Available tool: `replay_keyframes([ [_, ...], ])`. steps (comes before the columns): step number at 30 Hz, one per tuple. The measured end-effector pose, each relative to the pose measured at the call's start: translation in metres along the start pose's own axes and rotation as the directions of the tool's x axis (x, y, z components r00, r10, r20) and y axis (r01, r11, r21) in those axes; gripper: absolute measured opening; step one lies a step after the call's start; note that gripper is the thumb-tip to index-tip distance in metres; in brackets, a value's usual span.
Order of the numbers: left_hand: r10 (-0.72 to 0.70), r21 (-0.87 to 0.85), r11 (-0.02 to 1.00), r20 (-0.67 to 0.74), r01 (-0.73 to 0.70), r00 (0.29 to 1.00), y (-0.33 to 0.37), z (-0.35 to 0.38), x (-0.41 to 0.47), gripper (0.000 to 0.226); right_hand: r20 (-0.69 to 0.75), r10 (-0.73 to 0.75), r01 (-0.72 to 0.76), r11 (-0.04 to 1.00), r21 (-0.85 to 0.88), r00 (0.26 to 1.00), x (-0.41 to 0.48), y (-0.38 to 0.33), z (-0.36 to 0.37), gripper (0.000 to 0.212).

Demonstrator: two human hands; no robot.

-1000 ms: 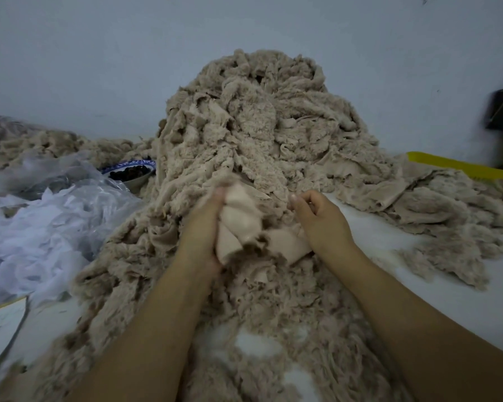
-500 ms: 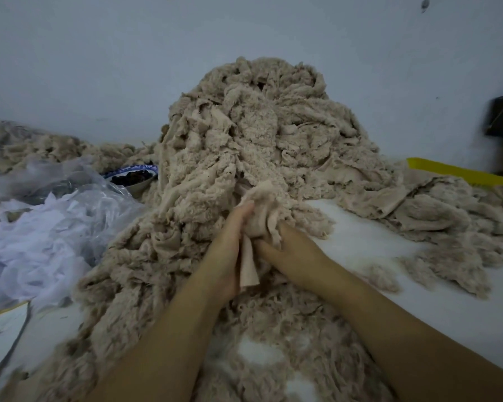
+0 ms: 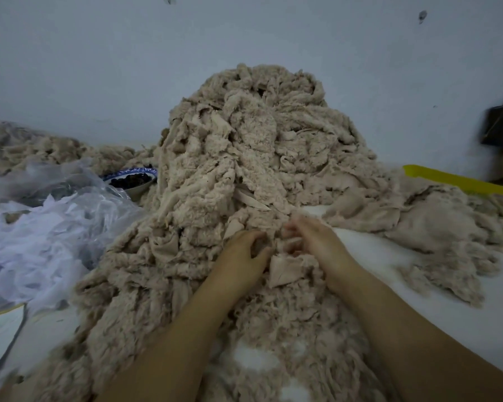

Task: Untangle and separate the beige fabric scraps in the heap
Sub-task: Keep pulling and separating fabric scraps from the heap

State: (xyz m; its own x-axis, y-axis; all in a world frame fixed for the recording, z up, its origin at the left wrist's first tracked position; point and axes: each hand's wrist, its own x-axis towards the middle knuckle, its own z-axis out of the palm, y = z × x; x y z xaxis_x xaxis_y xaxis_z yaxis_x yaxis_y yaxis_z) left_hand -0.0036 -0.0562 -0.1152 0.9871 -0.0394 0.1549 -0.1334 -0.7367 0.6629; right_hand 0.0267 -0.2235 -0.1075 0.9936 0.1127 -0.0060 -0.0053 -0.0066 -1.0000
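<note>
Change: the left hand (image 3: 241,256) and the right hand (image 3: 320,245), raised together half a second ago, are now lowered against the foot of the tall heap of fluffy beige fabric scraps (image 3: 244,146). The smooth flat beige scrap (image 3: 285,269), previously lifted between them, is now laid on the near slope between the two hands.
Meaning for task: one scrap is judged to be freed and set down, and a further piece is probably being sought. The bulk of the heap is not yet separated.
Left hand: fingers and thumb are curled round a tuft of the heap.
Right hand: the fingers (image 3: 294,227) are smeared by motion, so it cannot be told whether anything is held.
Heap location: piled on the white tabletop (image 3: 404,274) against the pale wall (image 3: 244,39), and spread out to both sides.
Texture: most scraps are fleecy, frayed and matted together; a few are thin, limp, smooth-faced strips.
Shape: a cone-like mound built of ragged, irregular pieces.
Surroundings: crumpled white fabric in clear plastic (image 3: 41,242) is placed at the left, and a blue-rimmed bowl of dark contents (image 3: 131,179) beyond it.
</note>
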Motion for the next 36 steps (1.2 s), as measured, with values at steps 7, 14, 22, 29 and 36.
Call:
replay_keyframes([
  [7, -0.074, -0.016, 0.997, -0.12, 0.073, 0.99, -0.003, -0.004, -0.001, 0.012, 0.329, -0.109, 0.253, 0.865, -0.433, 0.938, -0.009, 0.006, 0.016, 0.026],
  [14, -0.237, -0.589, 0.808, -0.324, 0.001, 0.916, 0.002, -0.02, -0.006, 0.014, 0.133, -0.176, 0.221, 0.771, -0.597, 0.975, 0.002, 0.011, 0.006, 0.041],
  [22, -0.003, -0.991, 0.125, 0.047, 0.047, 0.999, 0.009, -0.029, -0.008, 0.007, 0.309, -0.285, 0.411, 0.759, -0.506, 0.907, 0.007, 0.015, 0.011, 0.017],
  [29, -0.269, -0.879, 0.477, -0.163, -0.016, 0.949, 0.004, -0.019, -0.002, 0.016, 0.206, -0.307, 0.37, 0.773, -0.516, 0.929, 0.004, 0.016, 0.008, 0.014],
  [36, 0.001, -0.1, 0.995, 0.031, 0.002, 1.0, -0.004, -0.004, -0.001, 0.039, -0.11, -0.312, 0.284, 0.934, -0.215, 0.944, -0.002, -0.007, 0.005, 0.027],
])
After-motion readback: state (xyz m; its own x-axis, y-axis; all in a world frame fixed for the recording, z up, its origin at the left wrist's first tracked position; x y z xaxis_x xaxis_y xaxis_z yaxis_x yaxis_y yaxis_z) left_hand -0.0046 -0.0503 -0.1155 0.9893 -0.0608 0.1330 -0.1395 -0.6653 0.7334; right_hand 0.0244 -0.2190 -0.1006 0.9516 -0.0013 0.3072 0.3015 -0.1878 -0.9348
